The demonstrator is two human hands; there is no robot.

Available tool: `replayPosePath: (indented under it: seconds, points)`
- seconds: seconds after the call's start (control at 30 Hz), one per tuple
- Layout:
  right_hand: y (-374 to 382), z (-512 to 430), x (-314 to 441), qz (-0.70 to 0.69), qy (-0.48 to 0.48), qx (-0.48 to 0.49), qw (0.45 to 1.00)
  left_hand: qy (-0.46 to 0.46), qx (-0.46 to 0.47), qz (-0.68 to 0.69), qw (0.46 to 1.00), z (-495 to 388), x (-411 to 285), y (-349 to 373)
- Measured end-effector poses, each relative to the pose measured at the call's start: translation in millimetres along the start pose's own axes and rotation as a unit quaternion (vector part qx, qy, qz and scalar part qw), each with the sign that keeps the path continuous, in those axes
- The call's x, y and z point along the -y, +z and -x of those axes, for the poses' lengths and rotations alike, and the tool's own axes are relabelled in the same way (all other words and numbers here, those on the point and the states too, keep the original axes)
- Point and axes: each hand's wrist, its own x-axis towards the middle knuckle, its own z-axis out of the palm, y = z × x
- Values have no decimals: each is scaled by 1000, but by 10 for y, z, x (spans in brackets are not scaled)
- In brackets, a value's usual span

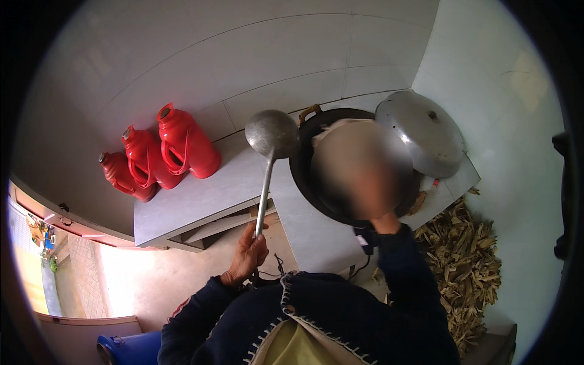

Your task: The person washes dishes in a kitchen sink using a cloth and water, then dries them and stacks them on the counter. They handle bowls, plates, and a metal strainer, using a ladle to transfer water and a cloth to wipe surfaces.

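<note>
My left hand (248, 253) grips the handle of a large metal ladle (272, 135), its round bowl raised to the left of the wok. A wide black wok (305, 194) with a cloth-wrapped side handle is set into the tiled stove top. My right hand (376, 203) reaches over the wok, but a blur covers most of it. Whether its fingers hold anything is hidden. A pale thing (342, 125) shows at the blur's upper edge inside the wok; what it is cannot be made out. Against the corner wall leans a domed metal lid (422, 137), beside the wok.
Several red thermos flasks (191, 146) stand along the wall on the left ledge (228, 180). Dry corn husks (465, 260) are heaped on the floor at the right. A blue barrel (132, 349) lies at lower left, near a bright doorway (82, 269). A black cord (362, 267) hangs by the stove.
</note>
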Motion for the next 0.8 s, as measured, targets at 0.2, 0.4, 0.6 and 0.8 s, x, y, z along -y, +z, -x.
replayPosePath:
  seconds: [0.2,0.4,0.6,0.8]
  points:
    - [727,-308,166,412,-240,71,876,8,27,-131,991,126,25,221]
    - [666,-791,-1,379,-157,178,895,56,-42,-235,970,179,51,214]
    - [328,-1102,-506,-34,231,240,942,-23,-79,-322,943,187,52,191]
    - [722,44,-1359,-398,502,-44,767,58,-163,-310,935,90,123,98]
